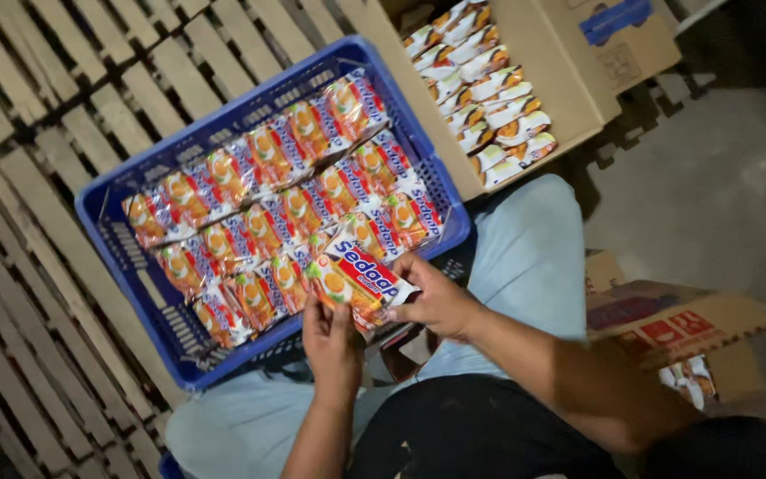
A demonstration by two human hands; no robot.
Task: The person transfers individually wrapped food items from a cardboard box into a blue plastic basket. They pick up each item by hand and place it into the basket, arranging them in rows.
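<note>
Looks like a warehouse or packing/stockroom area, not retail. Evidence: floor of slatted wooden pallets [37, 177], bare concrete floor [711, 195] at the side, a blue plastic crate [126, 257] filled with rows of instant noodle packets [285, 195], an open cardboard carton [551, 80] with more of the same packets stacked on edge, another printed carton [676, 324] nearby. Dim lighting, bulk goods only.

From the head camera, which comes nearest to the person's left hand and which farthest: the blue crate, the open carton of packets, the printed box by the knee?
1. Blue crate: just ahead of the left hand, which holds a noodle packet with the right hand.
2. Printed box: off to the right.
3. Open carton: far, upper right.
</note>
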